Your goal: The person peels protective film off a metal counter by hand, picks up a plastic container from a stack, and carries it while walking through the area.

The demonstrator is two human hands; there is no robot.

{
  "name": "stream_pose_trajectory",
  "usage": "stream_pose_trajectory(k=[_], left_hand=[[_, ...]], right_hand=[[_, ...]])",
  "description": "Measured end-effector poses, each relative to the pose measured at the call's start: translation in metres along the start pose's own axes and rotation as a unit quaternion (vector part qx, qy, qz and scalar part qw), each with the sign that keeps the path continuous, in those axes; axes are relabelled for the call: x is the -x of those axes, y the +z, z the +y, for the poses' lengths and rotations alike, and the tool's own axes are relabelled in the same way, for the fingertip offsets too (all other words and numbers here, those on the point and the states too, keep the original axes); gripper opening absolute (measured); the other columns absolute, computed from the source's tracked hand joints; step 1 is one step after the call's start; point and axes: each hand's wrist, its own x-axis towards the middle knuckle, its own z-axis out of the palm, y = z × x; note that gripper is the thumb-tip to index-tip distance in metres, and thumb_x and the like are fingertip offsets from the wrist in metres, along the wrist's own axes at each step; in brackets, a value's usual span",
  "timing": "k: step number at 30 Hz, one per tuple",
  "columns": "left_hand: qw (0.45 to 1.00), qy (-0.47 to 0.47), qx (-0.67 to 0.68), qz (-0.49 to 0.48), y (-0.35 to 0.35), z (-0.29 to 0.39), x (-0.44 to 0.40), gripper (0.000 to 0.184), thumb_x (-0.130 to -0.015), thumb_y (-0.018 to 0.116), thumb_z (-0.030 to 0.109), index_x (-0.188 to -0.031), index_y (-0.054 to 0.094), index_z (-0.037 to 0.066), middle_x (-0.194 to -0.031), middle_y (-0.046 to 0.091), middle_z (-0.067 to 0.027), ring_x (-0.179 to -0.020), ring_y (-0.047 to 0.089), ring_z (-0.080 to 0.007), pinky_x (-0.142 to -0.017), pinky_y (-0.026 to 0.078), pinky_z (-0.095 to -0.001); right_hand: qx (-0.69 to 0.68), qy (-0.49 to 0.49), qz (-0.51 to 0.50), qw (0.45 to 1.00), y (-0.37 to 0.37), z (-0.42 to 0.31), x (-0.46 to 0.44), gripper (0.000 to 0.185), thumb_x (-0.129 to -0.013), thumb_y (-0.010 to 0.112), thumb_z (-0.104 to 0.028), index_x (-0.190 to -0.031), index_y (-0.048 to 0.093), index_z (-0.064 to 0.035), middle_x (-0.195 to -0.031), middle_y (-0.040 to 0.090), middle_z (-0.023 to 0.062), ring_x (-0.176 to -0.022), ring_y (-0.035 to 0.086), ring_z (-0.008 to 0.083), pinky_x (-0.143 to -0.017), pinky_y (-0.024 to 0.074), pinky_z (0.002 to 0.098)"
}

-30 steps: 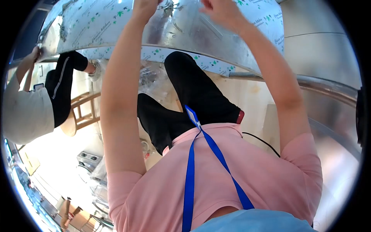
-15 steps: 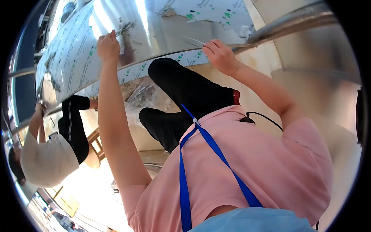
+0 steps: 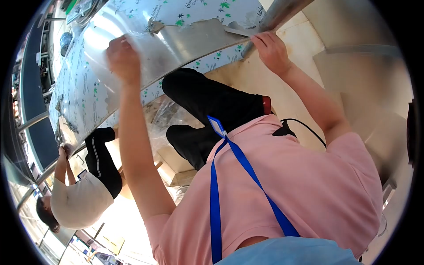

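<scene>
My left hand (image 3: 124,57), smeared by motion, is curled over the bare part of a shiny metal sheet (image 3: 187,44). Its fingers look closed, and whatever they may hold is hidden. At the sheet's right end, my right hand (image 3: 272,51) pinches a thin, flat blade-like tool (image 3: 238,31). The tool lies low against the metal near a torn edge of the printed protective film (image 3: 198,9). This film, white-blue with green leaf marks, still covers much of the sheet. A small crumpled flap of film (image 3: 154,26) sticks up between my hands.
A metal pipe (image 3: 287,13) runs beside the sheet's right end. Farther along the left, another person (image 3: 81,201) in a white top sits with hands at the sheet's edge. Clear crumpled plastic (image 3: 170,117) lies below, near my knees.
The view has shifted, and the sheet appears turned and moved. My right hand has moved up to the sheet's corner with the blade-like tool. The dark scraps beside my left hand no longer show.
</scene>
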Motion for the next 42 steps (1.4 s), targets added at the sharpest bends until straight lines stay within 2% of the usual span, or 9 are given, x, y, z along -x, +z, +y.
stream_pose_trajectory(k=[1, 3, 5, 8, 11, 20, 26, 38, 42], left_hand=[[0.989, 0.066, 0.075, -0.111, -0.006, 0.038, -0.004, 0.012, -0.074, 0.055, 0.001, -0.083, 0.063, 0.005, -0.090, 0.060, -0.0104, -0.087, 0.055, -0.0275, -0.076, 0.045, -0.0364], [0.967, 0.166, 0.102, -0.164, 0.018, 0.091, 0.008, 0.013, -0.076, 0.054, 0.008, -0.087, 0.062, 0.007, -0.092, 0.059, -0.0084, -0.088, 0.056, -0.0269, -0.075, 0.047, -0.0364], [0.952, 0.222, 0.157, -0.144, 0.036, 0.133, 0.014, 0.015, -0.073, 0.056, 0.008, -0.087, 0.061, 0.007, -0.094, 0.059, -0.0077, -0.089, 0.056, -0.0251, -0.072, 0.049, -0.0346], [0.950, 0.251, 0.148, -0.112, 0.060, 0.163, 0.016, 0.016, -0.069, 0.057, 0.008, -0.084, 0.060, 0.006, -0.091, 0.060, -0.0060, -0.086, 0.057, -0.0224, -0.068, 0.050, -0.0314], [0.937, 0.284, 0.095, -0.179, 0.066, 0.168, 0.022, 0.016, -0.067, 0.057, 0.009, -0.082, 0.060, 0.004, -0.085, 0.059, -0.0048, -0.081, 0.059, -0.0200, -0.064, 0.050, -0.0294], [0.930, 0.346, 0.061, -0.112, 0.078, 0.162, 0.019, 0.012, -0.065, 0.056, 0.011, -0.075, 0.057, 0.006, -0.076, 0.057, -0.0034, -0.070, 0.058, -0.0157, -0.057, 0.049, -0.0253], [0.930, 0.338, 0.041, -0.140, 0.079, 0.164, 0.016, 0.004, -0.064, 0.055, 0.011, -0.066, 0.053, 0.009, -0.068, 0.052, -0.0016, -0.063, 0.056, -0.0144, -0.052, 0.047, -0.0245], [0.930, 0.356, 0.026, -0.084, 0.074, 0.157, 0.020, 0.005, -0.063, 0.055, 0.013, -0.063, 0.050, 0.011, -0.065, 0.049, -0.0006, -0.062, 0.054, -0.0142, -0.050, 0.045, -0.0239], [0.927, 0.354, 0.027, -0.123, 0.076, 0.157, 0.016, 0.005, -0.063, 0.055, 0.013, -0.063, 0.051, 0.011, -0.065, 0.050, 0.0000, -0.063, 0.055, -0.0139, -0.050, 0.046, -0.0240]], right_hand=[[0.006, 0.001, -0.007, 1.000, 0.000, 0.000, -0.002, 0.025, -0.065, 0.055, -0.005, -0.089, 0.060, -0.0017, -0.087, 0.058, 0.0077, -0.083, 0.055, 0.0228, -0.072, 0.0478, 0.0299], [0.015, -0.007, -0.012, 1.000, -0.001, 0.000, -0.007, 0.025, -0.066, 0.054, -0.006, -0.089, 0.059, -0.0013, -0.087, 0.058, 0.0077, -0.083, 0.056, 0.0224, -0.072, 0.0476, 0.0294], [0.024, -0.020, -0.009, 0.999, -0.001, 0.002, -0.011, 0.024, -0.066, 0.054, -0.007, -0.089, 0.059, -0.0007, -0.086, 0.057, 0.0076, -0.083, 0.056, 0.0219, -0.072, 0.0472, 0.0288], [0.011, -0.014, -0.007, 1.000, 0.002, 0.002, -0.013, 0.020, -0.068, 0.053, -0.009, -0.086, 0.057, -0.0014, -0.083, 0.056, 0.0065, -0.081, 0.056, 0.0203, -0.072, 0.0466, 0.0277], [0.013, -0.009, -0.022, 1.000, -0.004, 0.000, -0.017, 0.015, -0.067, 0.053, -0.009, -0.081, 0.056, -0.0032, -0.080, 0.055, 0.0054, -0.081, 0.056, 0.0191, -0.071, 0.0463, 0.0271], [0.001, 0.002, -0.028, 1.000, 0.006, -0.001, -0.023, 0.005, -0.065, 0.053, -0.009, -0.068, 0.049, -0.0073, -0.068, 0.049, 0.0046, -0.072, 0.053, 0.0183, -0.064, 0.0463, 0.0266], [0.034, 0.025, -0.063, 0.997, 0.008, -0.004, -0.031, 0.005, -0.064, 0.054, -0.009, -0.067, 0.050, -0.0079, -0.068, 0.050, 0.0037, -0.071, 0.054, 0.0177, -0.059, 0.0474, 0.0256], [-0.003, 0.004, -0.042, 0.999, 0.002, -0.009, -0.030, 0.005, -0.066, 0.054, -0.009, -0.068, 0.049, -0.0075, -0.068, 0.049, 0.0044, -0.070, 0.054, 0.0186, -0.059, 0.0469, 0.0260], [0.010, -0.008, -0.056, 0.998, 0.008, -0.005, -0.034, 0.005, -0.066, 0.054, -0.009, -0.068, 0.050, -0.0075, -0.067, 0.049, 0.0043, -0.069, 0.054, 0.0185, -0.059, 0.0464, 0.0262]])
